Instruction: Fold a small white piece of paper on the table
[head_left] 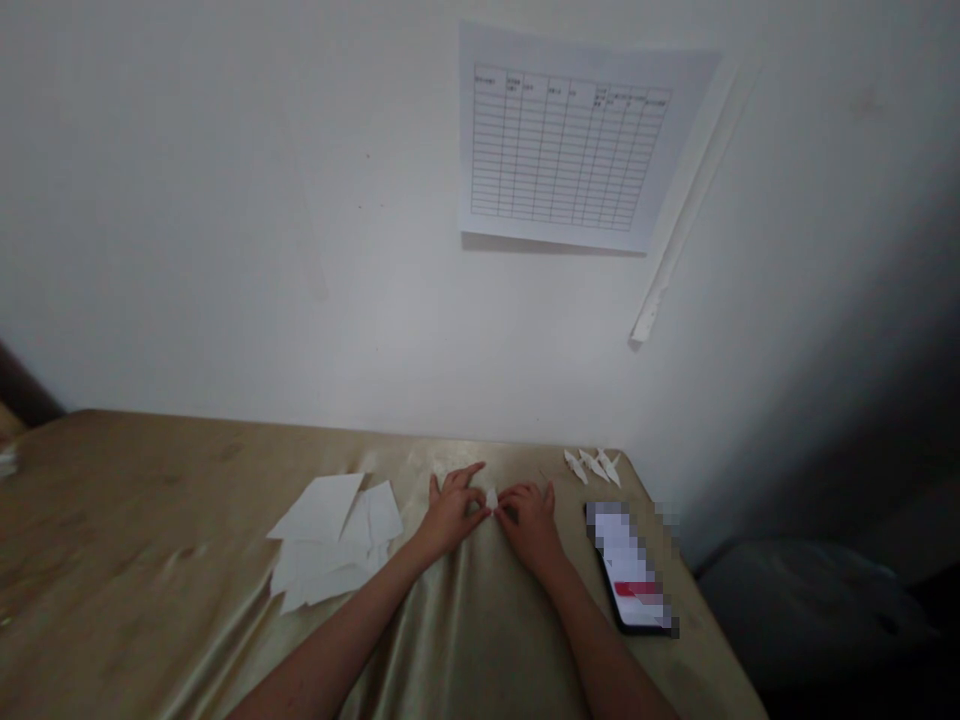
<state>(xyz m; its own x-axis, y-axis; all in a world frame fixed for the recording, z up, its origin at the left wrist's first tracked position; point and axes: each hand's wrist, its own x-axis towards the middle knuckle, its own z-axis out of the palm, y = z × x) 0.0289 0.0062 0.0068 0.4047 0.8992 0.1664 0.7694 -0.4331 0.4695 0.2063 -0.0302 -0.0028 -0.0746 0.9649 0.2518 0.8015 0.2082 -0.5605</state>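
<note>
A small piece of folded white paper is pinched between my two hands, over the middle of the gold-coloured cloth. My left hand grips its left side between thumb and index finger, the other fingers raised and spread. From the right, my right hand closes thumb and fingertips on the same paper. Its exact folds are too small to make out. Left of my hands lies a loose pile of white paper sheets. Beyond my right hand, several small folded paper shapes sit in a row near the table's far right corner.
A smartphone with a lit screen lies right of my right forearm. The table's cloth is wrinkled. Behind it rises a white wall with a printed table sheet and a white strip. A dark shape stands beyond the right edge.
</note>
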